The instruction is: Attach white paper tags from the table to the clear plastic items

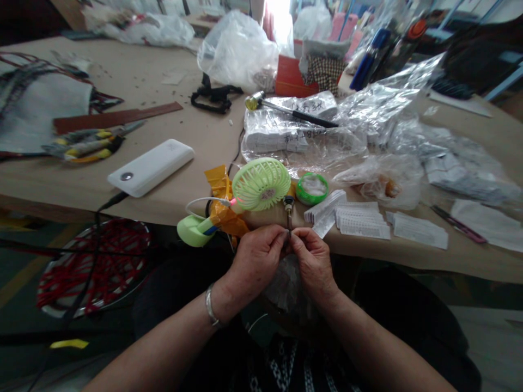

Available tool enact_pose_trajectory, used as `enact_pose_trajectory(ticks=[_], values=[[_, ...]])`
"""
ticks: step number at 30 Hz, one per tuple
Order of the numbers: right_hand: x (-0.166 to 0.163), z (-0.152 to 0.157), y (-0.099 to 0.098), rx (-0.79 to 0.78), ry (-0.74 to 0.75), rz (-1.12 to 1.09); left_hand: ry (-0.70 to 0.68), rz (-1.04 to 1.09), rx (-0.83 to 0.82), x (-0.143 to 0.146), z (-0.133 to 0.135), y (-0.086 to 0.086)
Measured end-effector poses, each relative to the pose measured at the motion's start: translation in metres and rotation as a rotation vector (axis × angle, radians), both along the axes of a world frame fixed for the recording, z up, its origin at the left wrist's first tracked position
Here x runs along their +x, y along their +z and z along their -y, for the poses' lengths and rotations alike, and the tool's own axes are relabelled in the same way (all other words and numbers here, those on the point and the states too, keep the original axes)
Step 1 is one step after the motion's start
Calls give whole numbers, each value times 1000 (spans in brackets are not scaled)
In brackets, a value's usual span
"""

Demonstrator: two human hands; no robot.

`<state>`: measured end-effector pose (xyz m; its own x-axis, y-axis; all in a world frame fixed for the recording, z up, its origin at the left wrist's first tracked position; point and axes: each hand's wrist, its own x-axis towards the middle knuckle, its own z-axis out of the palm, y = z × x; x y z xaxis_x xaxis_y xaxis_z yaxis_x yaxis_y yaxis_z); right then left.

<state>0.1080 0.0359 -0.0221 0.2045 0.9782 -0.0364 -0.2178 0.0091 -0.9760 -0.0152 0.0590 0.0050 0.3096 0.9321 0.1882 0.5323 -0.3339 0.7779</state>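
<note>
My left hand [256, 256] and my right hand [312, 260] meet just below the table's front edge, fingers pinched together. Between them they hold a thin dark strap [289, 222] with a small round metal fitting at its upper end. The strap rises from the fingertips toward the table edge. A silver bracelet sits on my left wrist. Directly above my hands, a small green hand fan [261, 184] is fixed at the table edge with yellow tape [223, 204]. A clear plastic bag lies in my lap under my hands.
A wooden table [171, 109] carries a white power bank [150, 166], a green-rimmed round tin [311, 188], stacks of white labels [355, 218], a hammer [286, 109], pliers [87, 144], plastic bags [368, 125]. A red-wound hoop [92, 267] lies on the floor at left.
</note>
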Motion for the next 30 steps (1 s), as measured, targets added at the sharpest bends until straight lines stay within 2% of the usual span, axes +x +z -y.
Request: enact_pose_trajectory(ticks=[11, 20, 30], values=[[3, 11, -9, 58, 5, 100, -42, 62, 64, -4, 12, -9], [3, 5, -8, -9, 34, 79, 28, 125, -68, 2, 6, -8], [4, 5, -7, 56, 2, 91, 5, 104, 44, 1, 5, -8]])
